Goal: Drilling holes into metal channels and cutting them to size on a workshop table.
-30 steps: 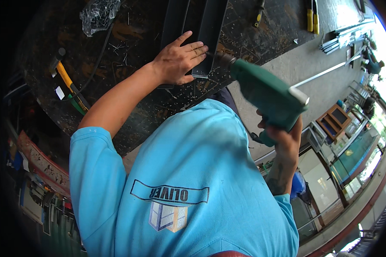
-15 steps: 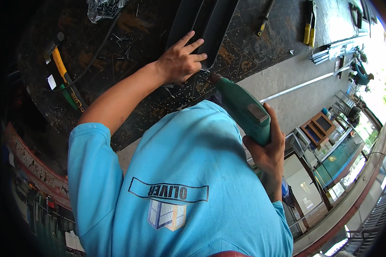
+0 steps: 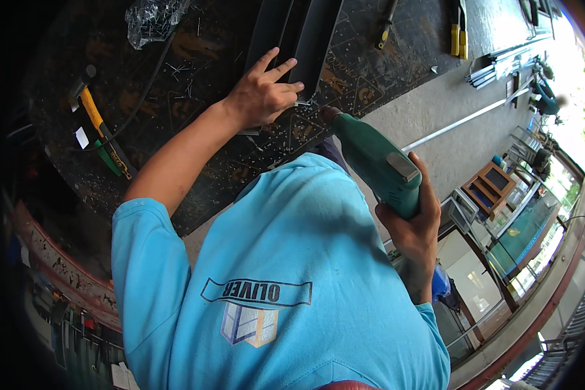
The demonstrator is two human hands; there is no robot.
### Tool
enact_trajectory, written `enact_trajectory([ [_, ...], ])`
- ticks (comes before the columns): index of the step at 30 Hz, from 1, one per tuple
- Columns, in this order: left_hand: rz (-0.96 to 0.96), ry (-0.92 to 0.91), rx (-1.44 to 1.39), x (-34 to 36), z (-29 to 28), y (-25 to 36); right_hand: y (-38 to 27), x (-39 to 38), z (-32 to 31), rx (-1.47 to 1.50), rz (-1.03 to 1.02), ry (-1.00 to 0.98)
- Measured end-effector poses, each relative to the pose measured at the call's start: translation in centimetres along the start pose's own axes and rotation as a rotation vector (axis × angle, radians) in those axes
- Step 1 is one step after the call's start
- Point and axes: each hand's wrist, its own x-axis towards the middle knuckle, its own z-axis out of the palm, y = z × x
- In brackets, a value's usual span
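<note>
At the upper centre of the frame, two long dark profiles [image 3: 316, 45] lie side by side on a dark, speckled workbench [image 3: 201, 188], running up to the top edge; across their near ends lies the left hand [image 3: 260, 97], fingers spread and grip wide, the palm turned down; whether it also pinches an edge beneath cannot be told.

Right of centre, the right hand [image 3: 416, 227] is wrapped around the rear of a green power drill [image 3: 374, 159], its grip narrow about the body; the drill slants toward the upper left, its chuck just beside the end of the right-hand profile; whether the bit touches the metal cannot be made out.

Upper left: a clear plastic bag [image 3: 155, 25] of nails, with loose nails [image 3: 173, 69] below it; a dark cable [image 3: 140, 104] curves down toward a hammer [image 3: 94, 114] with a yellow and black handle; upper right: a yellow-and-black-handled tool [image 3: 384, 34], pliers [image 3: 459, 39] with yellow handles, and, beyond the bench edge, a stack of silvery bars [image 3: 500, 65]; lower centre: the wearer's blue shirt [image 3: 273, 240].
</note>
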Motion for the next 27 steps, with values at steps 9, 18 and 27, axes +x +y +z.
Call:
enact_trajectory([
  [9,-0.152,-0.131,0.017,0.7,0.0,-0.4,0.5,0.7,0.9,-0.012,-0.096,-0.036],
  [18,-0.084,-0.233,0.151,2.0,-0.1,-1.6,-0.2,2.5,2.2,-0.044,-0.032,-0.088],
  [27,-0.003,-0.235,0.177,2.1,-0.2,-2.5,-4.7,5.2,2.2,-0.45,-0.046,-0.347],
])
